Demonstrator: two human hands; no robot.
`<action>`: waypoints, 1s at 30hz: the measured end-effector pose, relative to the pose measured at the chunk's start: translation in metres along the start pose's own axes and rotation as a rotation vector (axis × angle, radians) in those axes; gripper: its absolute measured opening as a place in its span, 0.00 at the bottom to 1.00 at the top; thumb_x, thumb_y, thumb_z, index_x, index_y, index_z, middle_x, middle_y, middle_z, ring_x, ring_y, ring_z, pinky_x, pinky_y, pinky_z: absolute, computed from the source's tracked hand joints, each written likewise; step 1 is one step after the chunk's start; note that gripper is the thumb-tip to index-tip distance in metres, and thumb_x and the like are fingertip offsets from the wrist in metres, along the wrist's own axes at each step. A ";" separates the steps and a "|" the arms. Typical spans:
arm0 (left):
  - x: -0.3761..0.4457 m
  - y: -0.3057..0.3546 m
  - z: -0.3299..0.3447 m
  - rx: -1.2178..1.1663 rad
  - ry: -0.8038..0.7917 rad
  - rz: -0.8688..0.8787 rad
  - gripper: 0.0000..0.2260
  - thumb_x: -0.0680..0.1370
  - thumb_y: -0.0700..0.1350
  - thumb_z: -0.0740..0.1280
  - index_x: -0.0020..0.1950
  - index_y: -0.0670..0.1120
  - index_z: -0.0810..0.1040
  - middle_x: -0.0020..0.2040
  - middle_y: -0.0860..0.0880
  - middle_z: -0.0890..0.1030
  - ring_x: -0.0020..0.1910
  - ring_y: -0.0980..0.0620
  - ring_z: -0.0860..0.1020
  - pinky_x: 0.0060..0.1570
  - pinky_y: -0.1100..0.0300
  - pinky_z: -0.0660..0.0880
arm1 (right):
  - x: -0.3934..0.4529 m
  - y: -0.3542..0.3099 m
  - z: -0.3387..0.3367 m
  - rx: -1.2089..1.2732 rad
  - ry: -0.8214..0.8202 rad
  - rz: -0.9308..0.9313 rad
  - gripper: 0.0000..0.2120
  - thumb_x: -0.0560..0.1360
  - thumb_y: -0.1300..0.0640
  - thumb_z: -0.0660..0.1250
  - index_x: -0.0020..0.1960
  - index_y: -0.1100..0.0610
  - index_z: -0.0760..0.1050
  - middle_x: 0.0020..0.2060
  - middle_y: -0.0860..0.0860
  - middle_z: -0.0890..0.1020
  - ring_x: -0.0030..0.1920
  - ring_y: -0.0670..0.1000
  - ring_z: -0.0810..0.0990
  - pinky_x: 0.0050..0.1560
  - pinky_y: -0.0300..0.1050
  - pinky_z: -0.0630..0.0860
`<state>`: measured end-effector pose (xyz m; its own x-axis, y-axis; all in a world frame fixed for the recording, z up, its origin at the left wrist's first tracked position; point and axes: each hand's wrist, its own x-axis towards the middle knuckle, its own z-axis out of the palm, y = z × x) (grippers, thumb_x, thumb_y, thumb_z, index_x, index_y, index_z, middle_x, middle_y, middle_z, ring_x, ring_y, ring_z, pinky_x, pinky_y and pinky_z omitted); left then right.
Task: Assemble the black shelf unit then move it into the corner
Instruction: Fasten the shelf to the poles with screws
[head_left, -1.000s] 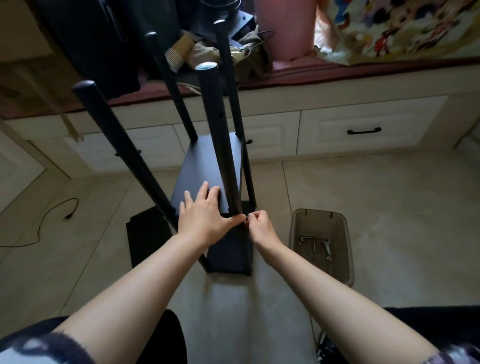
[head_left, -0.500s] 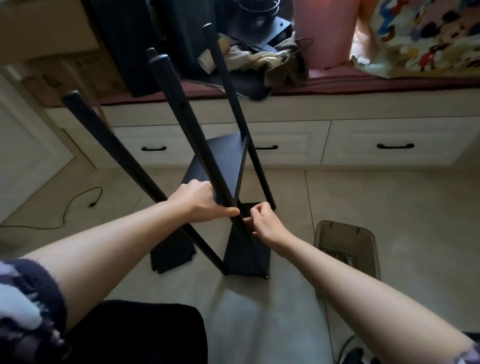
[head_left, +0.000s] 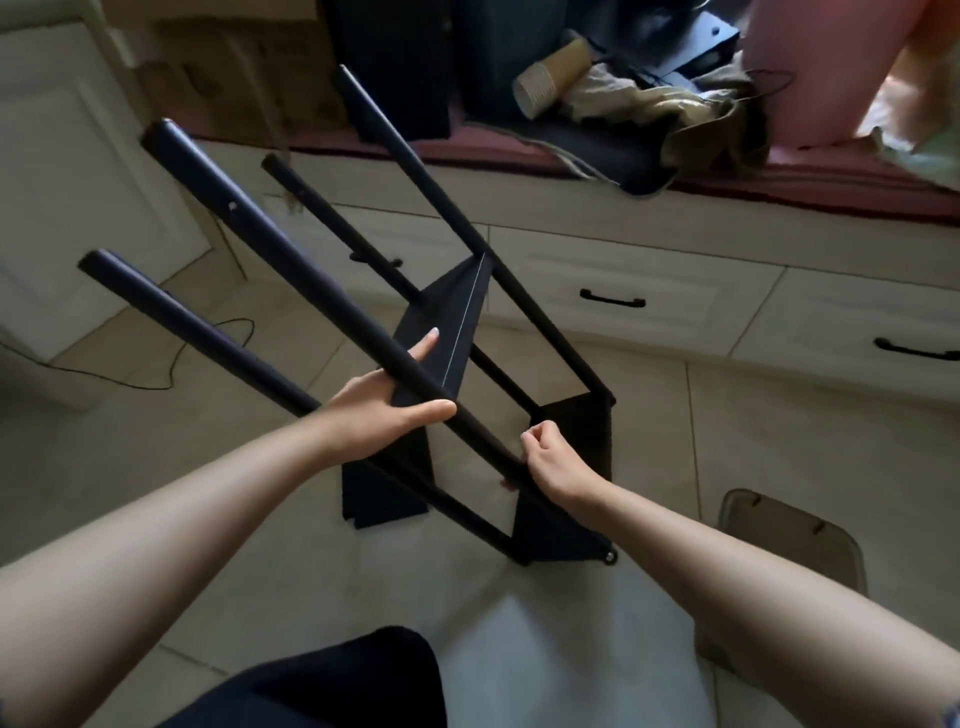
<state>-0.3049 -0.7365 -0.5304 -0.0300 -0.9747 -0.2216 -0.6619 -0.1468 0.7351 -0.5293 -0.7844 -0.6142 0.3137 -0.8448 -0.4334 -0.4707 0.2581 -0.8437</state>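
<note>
Head view: four black poles (head_left: 291, 270), two shelf panels (head_left: 447, 332), left hand (head_left: 384, 410) gripping one, right hand (head_left: 550, 462) pinching one pole

Head camera, single wide-angle view, worn, facing forward and down.

I have one view only, so nothing is shared. It looks steeply down past both forearms; left hand (head_left: 387, 410) and right hand (head_left: 550, 460) sit near centre, close in. Drawer fronts (head_left: 634, 291) run across the far side, tiled floor (head_left: 779, 441) in between.

Tiled floor (head_left: 779, 467) bears shelf unit (head_left: 566, 519), bin (head_left: 800, 525), cable (head_left: 171, 374).
</note>
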 end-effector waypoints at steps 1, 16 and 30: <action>-0.003 -0.007 0.004 -0.026 0.012 -0.014 0.38 0.69 0.70 0.67 0.71 0.79 0.46 0.80 0.53 0.62 0.78 0.45 0.61 0.74 0.42 0.60 | 0.004 0.000 0.003 -0.033 0.003 0.002 0.11 0.85 0.52 0.51 0.59 0.60 0.64 0.45 0.58 0.80 0.39 0.50 0.83 0.39 0.41 0.77; -0.045 -0.110 0.101 -0.601 0.233 -0.157 0.32 0.68 0.66 0.69 0.63 0.85 0.52 0.71 0.58 0.71 0.69 0.61 0.70 0.65 0.63 0.69 | 0.030 0.022 0.009 -0.329 -0.112 -0.085 0.09 0.84 0.53 0.56 0.53 0.59 0.68 0.34 0.52 0.84 0.32 0.41 0.80 0.38 0.32 0.71; -0.060 -0.146 0.145 -0.679 0.278 -0.220 0.37 0.71 0.62 0.66 0.75 0.73 0.51 0.61 0.70 0.74 0.60 0.66 0.74 0.61 0.63 0.72 | 0.023 0.062 0.027 -0.307 -0.088 -0.184 0.05 0.83 0.50 0.56 0.51 0.49 0.67 0.42 0.50 0.82 0.47 0.47 0.81 0.55 0.49 0.76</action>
<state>-0.3152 -0.6320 -0.7175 0.2982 -0.9044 -0.3053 -0.0230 -0.3265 0.9449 -0.5293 -0.7753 -0.6849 0.4796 -0.8172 -0.3196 -0.6208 -0.0586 -0.7818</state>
